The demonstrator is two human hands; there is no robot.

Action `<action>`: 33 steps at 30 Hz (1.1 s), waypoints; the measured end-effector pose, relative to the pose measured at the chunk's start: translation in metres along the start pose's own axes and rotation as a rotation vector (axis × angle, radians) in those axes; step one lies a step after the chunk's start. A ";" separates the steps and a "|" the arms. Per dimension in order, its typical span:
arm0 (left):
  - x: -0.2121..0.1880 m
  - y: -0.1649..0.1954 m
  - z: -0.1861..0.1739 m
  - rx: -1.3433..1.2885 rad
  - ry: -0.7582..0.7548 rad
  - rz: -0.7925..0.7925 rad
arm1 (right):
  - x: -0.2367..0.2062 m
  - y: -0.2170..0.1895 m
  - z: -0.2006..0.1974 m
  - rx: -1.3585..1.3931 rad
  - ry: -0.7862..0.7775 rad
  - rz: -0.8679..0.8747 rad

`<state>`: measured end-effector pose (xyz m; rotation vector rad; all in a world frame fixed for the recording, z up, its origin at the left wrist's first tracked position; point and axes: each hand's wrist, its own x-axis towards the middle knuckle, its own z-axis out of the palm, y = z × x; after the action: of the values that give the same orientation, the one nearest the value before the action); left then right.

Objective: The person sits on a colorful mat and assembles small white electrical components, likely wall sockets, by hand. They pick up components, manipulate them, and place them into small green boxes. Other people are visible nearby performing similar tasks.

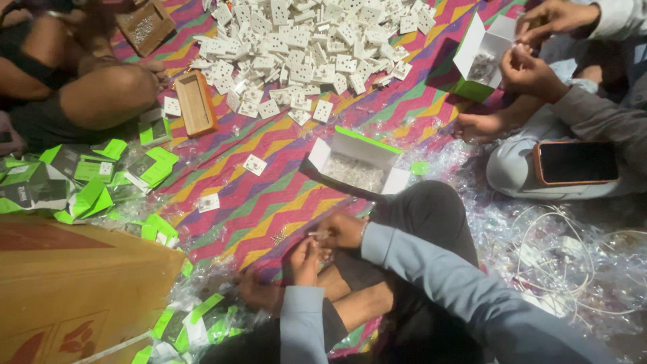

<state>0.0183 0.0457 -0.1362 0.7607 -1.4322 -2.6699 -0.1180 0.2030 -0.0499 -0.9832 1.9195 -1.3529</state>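
Packages: we are sitting beside green-and-white flat packs lying scattered at the left of the mat, with more packs by our left knee.
Carton: a brown carton is standing at lower left, a red mark showing on its side.
Pile: white square parts are lying heaped at the top of the mat, a few strays lying apart lower down.
Open box: a white box with a green flap is standing just ahead of our knee, holding clear wrapped bits.
Wooden tray: a small tray is lying left of the pile.
Hands: we are bringing our left hand and right hand close together, both pinching a small pale piece over our lap.
Co-worker: another person's hands are working at a second white-and-green box at upper right; a dark phone is resting on their leg.
Wrap: clear plastic and white cables are lying at the right.
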 end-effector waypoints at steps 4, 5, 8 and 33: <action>-0.001 0.001 -0.003 0.054 -0.001 0.025 | 0.003 0.007 0.018 0.011 -0.065 0.029; -0.001 0.002 -0.003 0.028 0.003 0.023 | 0.005 0.009 0.017 0.032 -0.042 0.032; 0.000 0.001 -0.003 -0.002 0.028 0.018 | 0.010 0.013 0.017 0.037 0.046 0.033; -0.019 0.021 -0.011 0.296 -0.030 -0.085 | 0.004 0.007 0.036 -0.161 0.062 0.138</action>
<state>0.0349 0.0293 -0.1171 0.8175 -1.8719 -2.5694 -0.0928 0.1825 -0.0680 -0.8742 2.1279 -1.1785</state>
